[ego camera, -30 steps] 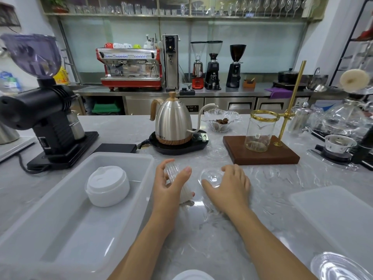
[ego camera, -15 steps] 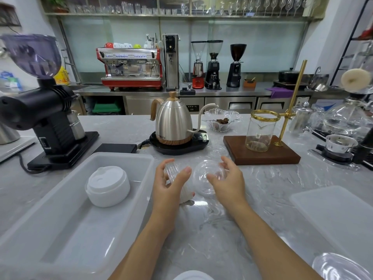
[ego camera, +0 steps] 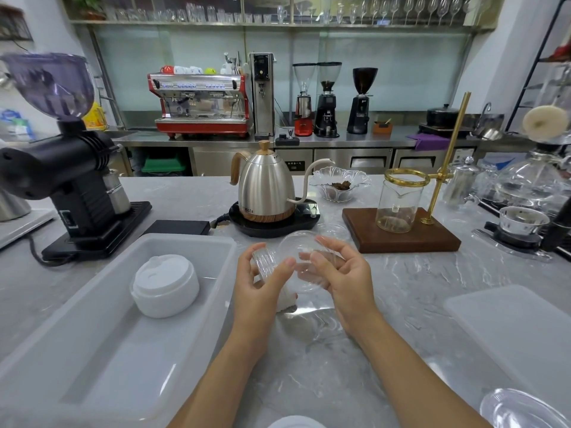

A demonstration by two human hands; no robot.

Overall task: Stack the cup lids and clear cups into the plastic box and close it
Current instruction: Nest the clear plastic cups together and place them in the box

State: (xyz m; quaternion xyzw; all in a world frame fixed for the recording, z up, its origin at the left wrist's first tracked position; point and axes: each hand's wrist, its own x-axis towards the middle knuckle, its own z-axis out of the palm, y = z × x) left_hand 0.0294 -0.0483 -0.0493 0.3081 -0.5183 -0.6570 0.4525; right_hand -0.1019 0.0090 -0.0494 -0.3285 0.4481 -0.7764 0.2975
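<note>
The open translucent plastic box (ego camera: 92, 291) lies on the counter at my left, with a stack of white cup lids (ego camera: 165, 284) inside it. My left hand (ego camera: 262, 291) grips a stack of clear ribbed cups (ego camera: 267, 264) just right of the box. My right hand (ego camera: 338, 276) holds a clear dome lid (ego camera: 298, 251) tilted on edge, close against the stack. Another clear lid (ego camera: 332, 231) lies flat on the counter behind my hands. The box's flat lid (ego camera: 522, 338) rests at the right, and a clear dome lid (ego camera: 519, 409) sits at the bottom right.
Behind my hands stand a steel kettle (ego camera: 265, 186) on its black base and a wooden stand (ego camera: 401, 233) with a glass jar. A black grinder (ego camera: 68, 180) stands at the left. Glassware crowds the far right. A white lid edge (ego camera: 293, 423) shows at the bottom.
My right hand picked the clear dome lid up off the counter, tipped it on edge and brought it left to the cup stack. My left hand stayed put with the stack.
</note>
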